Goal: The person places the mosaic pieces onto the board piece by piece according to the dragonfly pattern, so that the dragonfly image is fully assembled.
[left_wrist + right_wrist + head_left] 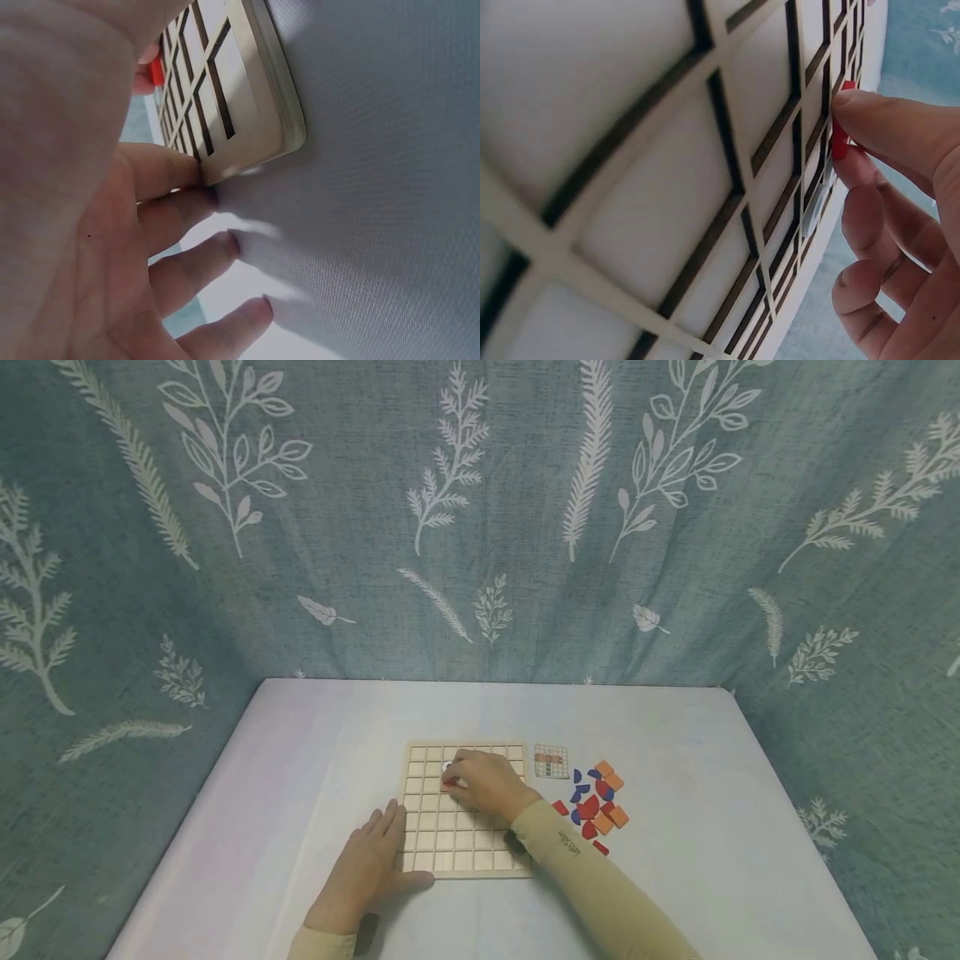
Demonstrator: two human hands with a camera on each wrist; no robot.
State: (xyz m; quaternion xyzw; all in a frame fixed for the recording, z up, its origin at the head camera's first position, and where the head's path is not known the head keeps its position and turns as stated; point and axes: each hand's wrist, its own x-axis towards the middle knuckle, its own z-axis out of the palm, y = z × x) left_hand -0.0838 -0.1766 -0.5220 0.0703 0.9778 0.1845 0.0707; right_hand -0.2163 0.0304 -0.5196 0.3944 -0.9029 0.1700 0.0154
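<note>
A wooden grid board (444, 862) lies on the white table. Over its upper middle my right hand (486, 781) pinches a flat red piece (840, 131) between thumb and fingertips, right at the grid cells. Beside those fingers a white piece (815, 210) sits in a cell; in the head view it is mostly covered by the hand. My left hand (372, 857) rests at the board's left front corner, fingers stretched along the left edge and thumb by the front edge. In the left wrist view its fingertips (187, 171) touch the board's side.
Right of the board lies a small pattern card (551, 761) with a printed grid. Near it is a loose pile of red, blue and orange pieces (603, 823), some overlapping. A patterned green curtain (480, 527) hangs behind and at both sides of the table.
</note>
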